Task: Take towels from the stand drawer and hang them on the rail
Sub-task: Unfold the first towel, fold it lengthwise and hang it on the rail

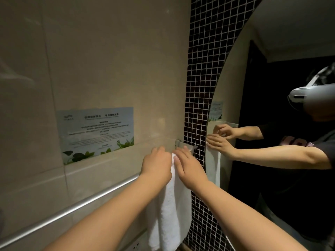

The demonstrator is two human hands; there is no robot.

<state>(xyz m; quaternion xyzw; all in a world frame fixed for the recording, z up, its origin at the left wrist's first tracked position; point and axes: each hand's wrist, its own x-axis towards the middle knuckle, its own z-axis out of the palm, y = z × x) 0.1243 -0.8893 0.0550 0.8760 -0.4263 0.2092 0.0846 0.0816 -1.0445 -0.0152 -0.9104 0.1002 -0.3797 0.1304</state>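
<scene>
A white towel (170,214) hangs folded over the right end of the silver rail (72,209), near the rail's wall bracket (178,143). My left hand (156,163) is on the towel's top at the rail, its fingers curled over the far side of the cloth. My right hand (186,165) lies beside it with straight fingers resting on the top of the towel. The stand drawer is out of view.
The rail runs along a beige tiled wall with a printed notice (96,133) above it. A dark mosaic tile strip (203,87) and a large mirror (272,105) are at the right; the mirror reflects me, both hands and the towel.
</scene>
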